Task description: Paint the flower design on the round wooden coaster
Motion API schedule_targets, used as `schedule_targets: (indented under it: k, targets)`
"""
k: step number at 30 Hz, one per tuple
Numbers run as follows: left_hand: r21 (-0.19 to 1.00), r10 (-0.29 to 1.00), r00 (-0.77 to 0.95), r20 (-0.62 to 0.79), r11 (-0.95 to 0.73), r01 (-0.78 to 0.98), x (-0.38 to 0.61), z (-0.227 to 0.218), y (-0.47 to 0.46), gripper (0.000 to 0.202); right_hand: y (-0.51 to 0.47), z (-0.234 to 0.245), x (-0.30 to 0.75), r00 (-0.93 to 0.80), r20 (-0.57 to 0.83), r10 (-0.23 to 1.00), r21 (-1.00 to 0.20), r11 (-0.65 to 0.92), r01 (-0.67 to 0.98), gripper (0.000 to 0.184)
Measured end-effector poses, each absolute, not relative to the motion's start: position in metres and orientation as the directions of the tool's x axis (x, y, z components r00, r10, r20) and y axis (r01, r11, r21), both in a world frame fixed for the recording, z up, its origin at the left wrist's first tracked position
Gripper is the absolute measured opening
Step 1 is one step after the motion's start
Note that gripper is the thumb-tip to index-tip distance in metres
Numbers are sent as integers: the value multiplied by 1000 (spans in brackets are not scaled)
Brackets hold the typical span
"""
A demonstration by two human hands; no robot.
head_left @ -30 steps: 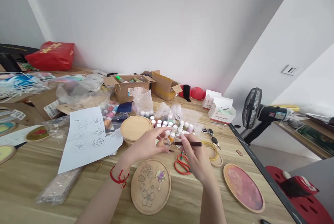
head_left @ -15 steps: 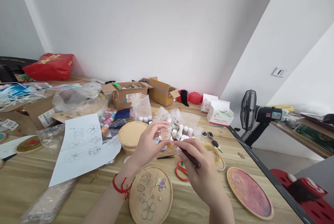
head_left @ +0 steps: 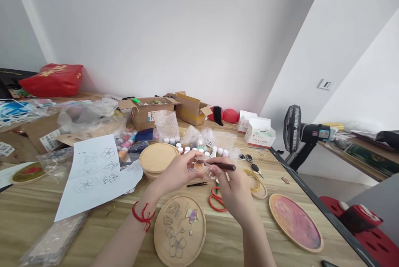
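Note:
My left hand (head_left: 174, 172) is closed around a small clear jar (head_left: 200, 166), its mouth tipped towards me and orange stuff inside. My right hand (head_left: 236, 190) grips a tool with a dark handle (head_left: 227, 167). The tool's thin end reaches to the jar's mouth; its exact shape is too small to tell. Something small and clear shows by the right fingertips. Below the hands lies a round wooden plate (head_left: 187, 244) with pencilled flowers, one coloured purple and yellow. Red-handled scissors (head_left: 213, 202) and dark tweezers (head_left: 197, 184) lie close by.
Stacked round wooden plates (head_left: 157, 155) stand behind my left hand. A paper with flower drawings (head_left: 84, 198) is at left, a pink painted plate (head_left: 294, 221) at right. Several paint bottles, cardboard boxes (head_left: 145, 118), keys (head_left: 254, 166) and a fan (head_left: 292, 129) are further back.
The jar has tipped so its mouth faces me, and both hands are slightly lower. The tool's handle has swung from slanting down to nearly level, its thin end now at the jar.

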State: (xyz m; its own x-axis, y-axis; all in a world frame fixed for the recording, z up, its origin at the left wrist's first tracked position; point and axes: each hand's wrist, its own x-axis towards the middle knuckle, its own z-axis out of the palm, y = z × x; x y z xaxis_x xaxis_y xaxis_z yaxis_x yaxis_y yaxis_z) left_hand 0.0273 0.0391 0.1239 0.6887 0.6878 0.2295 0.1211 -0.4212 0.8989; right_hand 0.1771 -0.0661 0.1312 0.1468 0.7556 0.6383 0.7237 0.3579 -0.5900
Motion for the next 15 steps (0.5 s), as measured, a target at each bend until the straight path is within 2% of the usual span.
schedule_targets:
  k: [4, 7, 11, 15]
  targets:
    - [894, 689, 697, 198, -419, 160, 20, 130, 40, 37, -70, 133, 178, 109, 593, 798, -572, 322, 755, 20]
    - [892, 698, 683, 213, -424, 155, 20, 132, 39, 36, -71, 133, 176, 71, 546, 835, -623, 348, 701, 22]
    - [889, 726, 645, 239, -431, 156, 21, 129, 40, 34, -68, 131, 177, 70, 571, 818, -643, 392, 658, 20]
    - [890, 763, 602, 235, -418, 183, 20, 126, 44, 37, -68, 133, 179, 70, 537, 841, -635, 348, 689, 21]
